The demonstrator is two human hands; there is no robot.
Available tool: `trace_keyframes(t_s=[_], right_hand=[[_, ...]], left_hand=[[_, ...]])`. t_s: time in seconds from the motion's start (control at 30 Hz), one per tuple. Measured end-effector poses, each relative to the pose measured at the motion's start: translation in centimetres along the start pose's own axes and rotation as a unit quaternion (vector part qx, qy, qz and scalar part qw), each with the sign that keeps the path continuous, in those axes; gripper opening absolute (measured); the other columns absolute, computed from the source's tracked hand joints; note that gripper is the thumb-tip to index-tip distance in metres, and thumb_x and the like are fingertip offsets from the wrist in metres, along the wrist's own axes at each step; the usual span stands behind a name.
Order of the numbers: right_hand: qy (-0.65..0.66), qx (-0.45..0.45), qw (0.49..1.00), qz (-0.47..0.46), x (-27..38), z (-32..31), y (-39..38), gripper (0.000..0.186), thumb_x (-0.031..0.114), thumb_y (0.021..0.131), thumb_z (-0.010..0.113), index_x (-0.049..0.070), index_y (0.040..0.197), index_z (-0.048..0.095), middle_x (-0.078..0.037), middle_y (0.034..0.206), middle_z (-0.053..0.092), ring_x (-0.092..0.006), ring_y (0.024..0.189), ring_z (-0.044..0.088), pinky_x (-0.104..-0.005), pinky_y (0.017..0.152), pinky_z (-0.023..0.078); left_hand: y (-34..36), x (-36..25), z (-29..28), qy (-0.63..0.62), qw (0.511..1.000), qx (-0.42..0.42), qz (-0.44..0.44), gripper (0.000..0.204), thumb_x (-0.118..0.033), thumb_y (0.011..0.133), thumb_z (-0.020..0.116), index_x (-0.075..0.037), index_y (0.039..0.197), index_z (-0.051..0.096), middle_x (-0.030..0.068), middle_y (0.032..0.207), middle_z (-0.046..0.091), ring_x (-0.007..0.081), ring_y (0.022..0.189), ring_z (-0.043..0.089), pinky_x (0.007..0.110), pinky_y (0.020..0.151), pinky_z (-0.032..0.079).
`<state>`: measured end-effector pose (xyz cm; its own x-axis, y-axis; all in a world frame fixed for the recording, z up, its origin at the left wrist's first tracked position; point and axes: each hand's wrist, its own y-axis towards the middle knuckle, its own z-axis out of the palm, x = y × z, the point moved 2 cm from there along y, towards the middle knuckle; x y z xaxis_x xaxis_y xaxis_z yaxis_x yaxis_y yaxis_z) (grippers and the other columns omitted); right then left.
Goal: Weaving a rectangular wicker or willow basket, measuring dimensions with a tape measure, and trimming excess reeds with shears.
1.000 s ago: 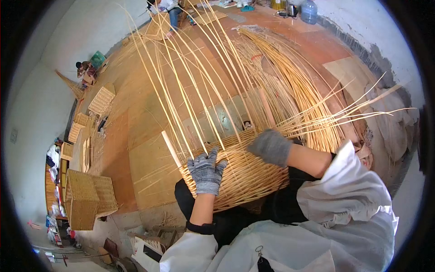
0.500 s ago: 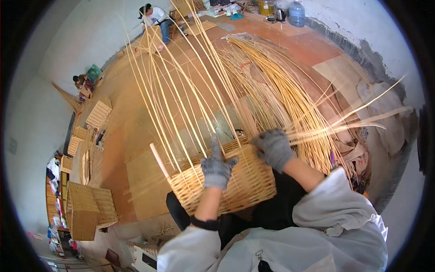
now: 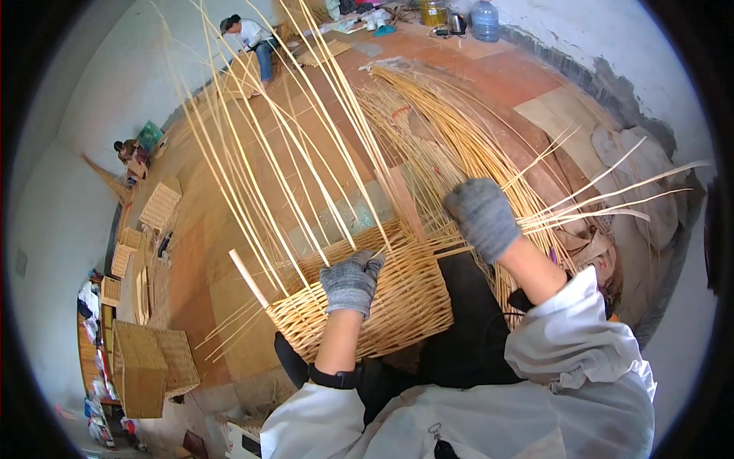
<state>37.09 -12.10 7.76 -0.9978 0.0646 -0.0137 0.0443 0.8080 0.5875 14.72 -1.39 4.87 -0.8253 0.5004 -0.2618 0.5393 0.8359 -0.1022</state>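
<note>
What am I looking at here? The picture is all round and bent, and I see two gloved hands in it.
The camera sits on a person's head and looks down, and its wide lens bends straight edges. The two grey-gloved hands are that person's own. The left hand presses on the woven wall of a half-made wicker basket resting on their lap. The right hand grips a bundle of loose willow rods sticking out sideways. Long upright rods rise from the basket. Finished baskets stand on the floor to the left, and another person works far behind.
</note>
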Motion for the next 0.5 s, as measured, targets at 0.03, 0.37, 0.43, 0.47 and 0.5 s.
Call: trace_keyframes(t_s=[0.03, 0.37, 0.43, 0.47, 0.5], right_hand=[[-0.02, 0.064, 0.998, -0.008, 0.1, 0.8, 1.4, 0.006, 0.016, 0.071, 0.06, 0.01, 0.072, 0.062, -0.009, 0.07, 0.06, -0.0266, 0.071, 0.059, -0.0402, 0.066, 0.045], [0.001, -0.128, 0.988, -0.082, 4.5, -2.9, 14.4, 0.005, 0.014, 0.074, 0.064, 0.014, 0.079, 0.065, -0.006, 0.084, 0.063, -0.0237, 0.084, 0.06, -0.0348, 0.076, 0.048], [0.146, 0.017, 0.982, 0.122, 0.8, -1.8, 10.0, 0.012, 0.015, 0.075, 0.065, 0.012, 0.087, 0.068, -0.01, 0.084, 0.064, -0.0264, 0.082, 0.061, -0.0342, 0.073, 0.049], [0.154, 0.186, 0.966, 0.091, -0.6, -0.1, 8.3, 0.016, 0.014, 0.074, 0.065, 0.01, 0.089, 0.068, -0.012, 0.084, 0.065, -0.0286, 0.079, 0.062, -0.0347, 0.072, 0.049], [0.095, 0.346, 0.927, 0.107, -1.9, 1.7, 6.5, 0.019, 0.014, 0.074, 0.066, 0.007, 0.092, 0.068, -0.014, 0.084, 0.065, -0.0308, 0.077, 0.062, -0.0352, 0.071, 0.049]], left_hand=[[0.5, 0.1, 0.1, 0.047, 0.999, 0.015, -0.007, 0.048, -0.056, 0.089, 0.04, -0.024, 0.12, 0.058, 0.0072, 0.118, 0.061, 0.0296, 0.114, 0.054, 0.051, 0.106, 0.022], [1.8, -0.6, 1.0, 0.1, 0.99, -0.013, -0.103, 0.048, -0.047, 0.092, 0.039, -0.017, 0.127, 0.052, 0.0135, 0.1, 0.067, 0.0299, 0.101, 0.061, 0.049, 0.107, 0.022], [1.0, -0.2, 1.3, -0.122, 0.979, -0.114, -0.119, 0.043, -0.04, 0.09, 0.049, -0.014, 0.124, 0.054, 0.013, 0.101, 0.066, 0.0309, 0.107, 0.056, 0.047, 0.108, 0.021], [0.6, -0.1, 1.7, -0.12, 0.982, -0.088, -0.119, 0.043, -0.04, 0.09, 0.049, -0.014, 0.124, 0.054, 0.013, 0.101, 0.066, 0.0309, 0.107, 0.056, 0.047, 0.108, 0.021], [0.0, -0.4, 1.2, -0.065, 0.961, -0.27, -0.005, 0.038, -0.036, 0.088, 0.054, -0.015, 0.119, 0.058, 0.0109, 0.1, 0.066, 0.0285, 0.111, 0.053, 0.049, 0.108, 0.019]])
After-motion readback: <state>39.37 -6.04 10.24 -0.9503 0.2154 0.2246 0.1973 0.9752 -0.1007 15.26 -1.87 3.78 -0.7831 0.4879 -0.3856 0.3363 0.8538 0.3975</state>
